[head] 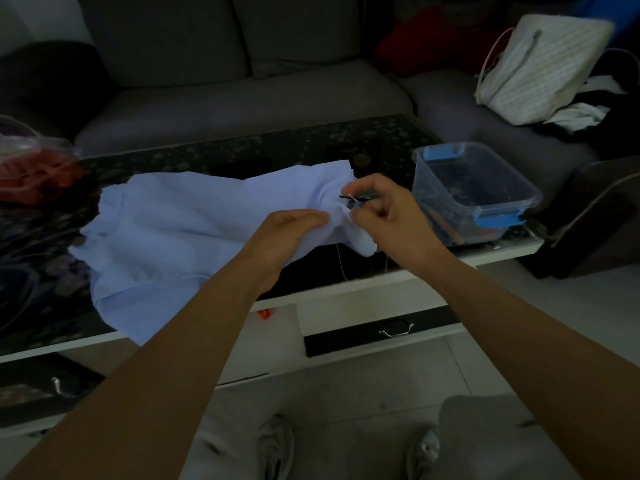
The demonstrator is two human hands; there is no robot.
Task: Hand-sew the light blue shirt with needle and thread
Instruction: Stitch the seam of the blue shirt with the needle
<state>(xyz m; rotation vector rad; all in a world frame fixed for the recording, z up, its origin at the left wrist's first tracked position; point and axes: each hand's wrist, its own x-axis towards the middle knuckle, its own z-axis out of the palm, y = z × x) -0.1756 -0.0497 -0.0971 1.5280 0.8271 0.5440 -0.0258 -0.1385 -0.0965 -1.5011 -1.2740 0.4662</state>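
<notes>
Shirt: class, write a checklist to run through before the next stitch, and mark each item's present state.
1. Shirt lies on the table: ok.
2. Left hand grips the cloth near the stitching spot: ok.
3. Right hand pinches a thin dark tool at the cloth: ok.
4. Tool's tip sits in the cloth: cannot tell.
5. Thread hangs untangled below the table edge: cannot tell.
6. Box stands open beside the right hand: ok.

Left hand (287,237), right hand (391,216) pinching shirt (173,230)
</notes>
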